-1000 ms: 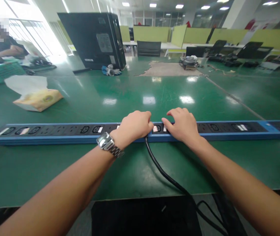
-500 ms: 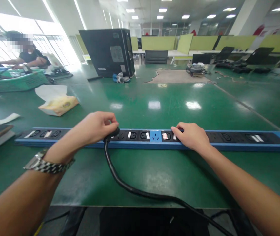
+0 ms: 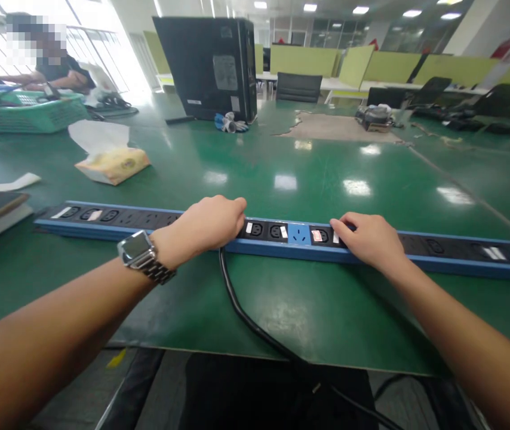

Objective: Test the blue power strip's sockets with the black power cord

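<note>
Long blue-edged black power strip point(image 3: 282, 236) lies flat across the near part of the green table point(image 3: 291, 298), running left to right with many sockets and small white labels on top. Left hand point(image 3: 210, 227), steel wristwatch point(image 3: 141, 254) on the wrist, curls its fingers down over the strip where a thick black cable point(image 3: 246, 310) comes out; the plug itself is hidden under the hand, so cannot tell if it is seated. Right hand point(image 3: 371, 242) rests on the strip further right, fingers together and pressed flat on the top face, no pinch. Risks, as judgement: strip could slide or twist on the glossy table if the right hand eases while the left pushes or pulls; plug could go in crooked or half seated since the socket is covered; cable drops over the near table edge and could drag or snag. Surface is shiny green matting, worn through in a brown patch point(image 3: 331, 126) far off. Also on it: yellow tissue pack point(image 3: 114, 164), black computer tower point(image 3: 212, 60), green plastic basket point(image 3: 26, 113). Another person point(image 3: 53, 71) sits far left. Room is an open office with yellow-green partitions point(image 3: 389, 67), ceiling lights, bright windows on the left.
</note>
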Tool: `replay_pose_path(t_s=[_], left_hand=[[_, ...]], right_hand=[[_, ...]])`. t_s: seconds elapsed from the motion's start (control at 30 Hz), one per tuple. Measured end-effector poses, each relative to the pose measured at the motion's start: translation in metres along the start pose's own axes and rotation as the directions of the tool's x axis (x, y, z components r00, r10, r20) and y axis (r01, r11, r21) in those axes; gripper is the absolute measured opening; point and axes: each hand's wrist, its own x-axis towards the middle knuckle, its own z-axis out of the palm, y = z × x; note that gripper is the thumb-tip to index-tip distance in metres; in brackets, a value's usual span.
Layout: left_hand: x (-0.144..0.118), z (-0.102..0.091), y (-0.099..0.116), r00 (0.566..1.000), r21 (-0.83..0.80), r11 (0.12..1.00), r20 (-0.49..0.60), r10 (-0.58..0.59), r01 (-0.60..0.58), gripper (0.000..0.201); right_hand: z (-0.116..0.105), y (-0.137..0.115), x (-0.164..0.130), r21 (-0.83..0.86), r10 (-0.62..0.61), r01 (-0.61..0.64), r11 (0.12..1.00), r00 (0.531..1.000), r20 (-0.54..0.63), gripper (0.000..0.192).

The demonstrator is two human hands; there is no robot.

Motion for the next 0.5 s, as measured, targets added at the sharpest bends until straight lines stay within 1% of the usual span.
replay_pose_path(t_s=[0.07, 0.17, 0.2, 0.23, 0.27, 0.33, 0.37, 0.4, 0.43, 0.47, 0.5], left_hand=[[0.002, 0.001, 0.001, 1.000, 0.002, 1.000, -0.001, 0.016, -0.016, 0.040], [0.003, 0.001, 0.004, 1.000, -0.007, 1.000, 0.011, 0.011, -0.010, 0.037], [0.002, 0.001, 0.006, 1.000, -0.017, 1.000, 0.014, 0.007, -0.007, 0.036], [0.002, 0.002, 0.007, 1.000, -0.027, 1.000, 0.010, 0.000, 0.000, 0.035], [0.001, 0.002, 0.008, 1.000, -0.033, 0.999, 0.000, -0.005, 0.005, 0.034], [0.001, 0.003, 0.009, 1.000, -0.043, 0.999, -0.026, -0.001, -0.001, 0.033], [0.001, 0.004, 0.008, 0.999, -0.052, 0.999, -0.035, 0.008, -0.010, 0.033], [0.002, 0.003, 0.006, 0.999, -0.065, 0.998, -0.036, 0.015, -0.017, 0.031], [0.003, 0.002, 0.003, 0.999, -0.087, 0.996, -0.036, 0.017, -0.020, 0.029], [0.004, -0.001, -0.001, 0.999, -0.128, 0.992, -0.049, 0.007, -0.013, 0.026], [0.006, -0.005, -0.005, 0.996, -0.200, 0.980, -0.087, -0.018, 0.000, 0.024]], right_hand=[[0.001, 0.001, 0.001, -0.015, -0.006, 0.006, 1.000, 1.000, 0.006, 0.049], [0.000, 0.002, 0.001, -0.010, -0.034, 0.034, 0.999, 0.998, 0.045, 0.051], [-0.001, 0.002, 0.000, 0.010, -0.075, 0.074, 0.997, 0.996, 0.051, 0.051], [-0.001, 0.002, -0.001, 0.036, -0.154, 0.152, 0.988, 0.986, 0.058, 0.052], [-0.001, 0.002, -0.002, 0.059, -0.265, 0.262, 0.963, 0.962, 0.062, 0.055], [-0.002, 0.002, -0.004, 0.074, -0.490, 0.485, 0.871, 0.869, 0.072, 0.070], [-0.002, 0.002, -0.004, 0.059, -0.561, 0.558, 0.828, 0.824, 0.083, 0.078], [-0.001, 0.001, -0.004, 0.036, -0.596, 0.596, 0.802, 0.797, 0.098, 0.082], [-0.001, 0.000, -0.005, 0.013, -0.603, 0.606, 0.796, 0.790, 0.111, 0.083], [-0.001, 0.000, -0.005, -0.004, -0.594, 0.598, 0.801, 0.796, 0.116, 0.082], [-0.001, -0.001, -0.005, -0.012, -0.586, 0.592, 0.806, 0.800, 0.126, 0.080]])
